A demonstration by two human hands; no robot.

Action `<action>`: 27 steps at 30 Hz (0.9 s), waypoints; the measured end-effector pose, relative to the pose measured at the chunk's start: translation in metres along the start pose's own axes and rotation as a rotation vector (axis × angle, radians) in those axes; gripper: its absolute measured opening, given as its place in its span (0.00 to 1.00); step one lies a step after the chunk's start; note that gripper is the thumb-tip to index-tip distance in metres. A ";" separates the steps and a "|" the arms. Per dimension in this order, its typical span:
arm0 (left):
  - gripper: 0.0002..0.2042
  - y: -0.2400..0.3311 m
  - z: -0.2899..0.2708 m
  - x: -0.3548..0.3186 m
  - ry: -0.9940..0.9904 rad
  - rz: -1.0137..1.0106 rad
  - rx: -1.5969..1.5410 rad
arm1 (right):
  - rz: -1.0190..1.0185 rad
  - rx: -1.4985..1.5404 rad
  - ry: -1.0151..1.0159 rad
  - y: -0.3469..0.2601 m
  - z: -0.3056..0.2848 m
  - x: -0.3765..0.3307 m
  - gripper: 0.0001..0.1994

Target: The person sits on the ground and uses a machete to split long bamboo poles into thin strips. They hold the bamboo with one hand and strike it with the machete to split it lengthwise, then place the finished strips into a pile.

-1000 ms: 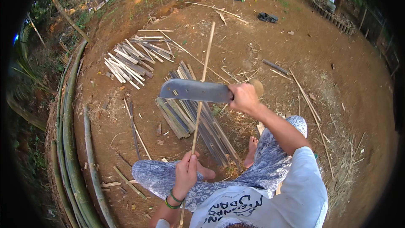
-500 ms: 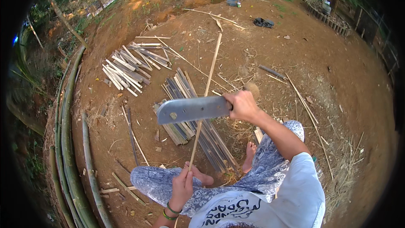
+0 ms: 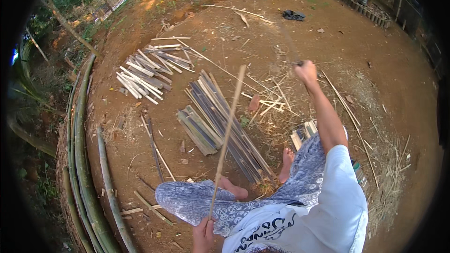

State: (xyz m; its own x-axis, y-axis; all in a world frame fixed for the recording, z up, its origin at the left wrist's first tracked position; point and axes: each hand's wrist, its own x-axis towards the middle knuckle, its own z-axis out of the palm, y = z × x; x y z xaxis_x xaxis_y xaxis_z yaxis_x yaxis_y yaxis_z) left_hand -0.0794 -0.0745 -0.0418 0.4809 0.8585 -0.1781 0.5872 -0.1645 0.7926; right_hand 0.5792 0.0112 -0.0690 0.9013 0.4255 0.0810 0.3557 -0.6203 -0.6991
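My left hand [image 3: 203, 232], low in front of my body, is closed round the lower end of a long thin bamboo strip [image 3: 228, 131]. The strip slants up and away from me, above the bundle of dark split bamboo slats [image 3: 232, 138]. Out to the far right, at the end of a stretched arm, my right hand [image 3: 305, 72] grips a broad-bladed machete [image 3: 289, 40]. Its blade points away from me, seen nearly edge-on and blurred, apart from the strip. Most of the handle is hidden by my fingers.
Shorter cut slats [image 3: 140, 72] lie piled at the far left, and a small stack [image 3: 199, 131] lies beside the long bundle. Whole green bamboo poles [image 3: 84, 159] line the left edge. More pale pieces [image 3: 304, 132] rest by my right knee. A black plastic bag [image 3: 294, 15] lies far off.
My right hand has swung the machete up and away to the far right, off the strip. My left hand has drawn the strip down toward me, lowering its far end.
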 end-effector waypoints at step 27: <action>0.08 0.021 0.061 0.060 -0.023 0.168 -0.043 | -0.125 0.928 -0.076 -0.086 0.010 -0.125 0.09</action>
State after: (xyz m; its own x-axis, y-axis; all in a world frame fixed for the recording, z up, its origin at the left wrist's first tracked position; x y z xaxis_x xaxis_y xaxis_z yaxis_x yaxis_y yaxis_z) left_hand 0.0016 -0.0566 -0.0715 0.5851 0.8092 -0.0536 0.4690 -0.2838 0.8363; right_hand 0.4335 0.0181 -0.0262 0.8397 0.5157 0.1702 0.0801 0.1924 -0.9780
